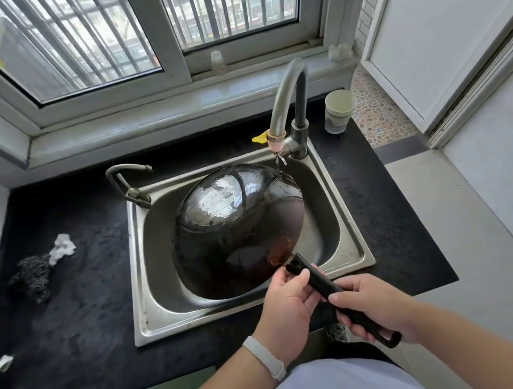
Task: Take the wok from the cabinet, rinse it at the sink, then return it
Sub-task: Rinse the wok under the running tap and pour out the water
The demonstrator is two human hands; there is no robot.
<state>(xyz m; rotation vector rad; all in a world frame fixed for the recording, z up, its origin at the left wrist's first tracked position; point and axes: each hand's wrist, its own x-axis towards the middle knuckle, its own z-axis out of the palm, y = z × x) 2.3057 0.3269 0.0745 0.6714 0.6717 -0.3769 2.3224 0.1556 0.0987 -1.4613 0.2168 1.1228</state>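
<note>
Downward, from head height, a steel sink (139, 305) set in a black counter (79, 313) was seen below a barred window. A dark wok (236, 226) was held inside the sink basin, turned so that its rounded, glossy outer side faced up. It was tilted, with its far edge raised under the tall curved faucet (288, 93). A thin stream of water (277, 166) was seen falling from the spout onto that far edge.

The wok's long black handle (324, 286) was pointed toward the person and was gripped by both hands. The left hand (287, 313), with a white wristband (265, 356) worn on its wrist, was wrapped round the handle close to the wok, thumb laid on top. The right hand (372, 306) was curled round the handle further back, near its looped end.

A paper cup (338, 111) was stood on the counter just right of the faucet. A smaller tap (128, 184) was mounted at the sink's far left corner. A dark scouring pad (32, 276) and a crumpled tissue (61, 249) were left touching on the counter, well to the left.
</note>
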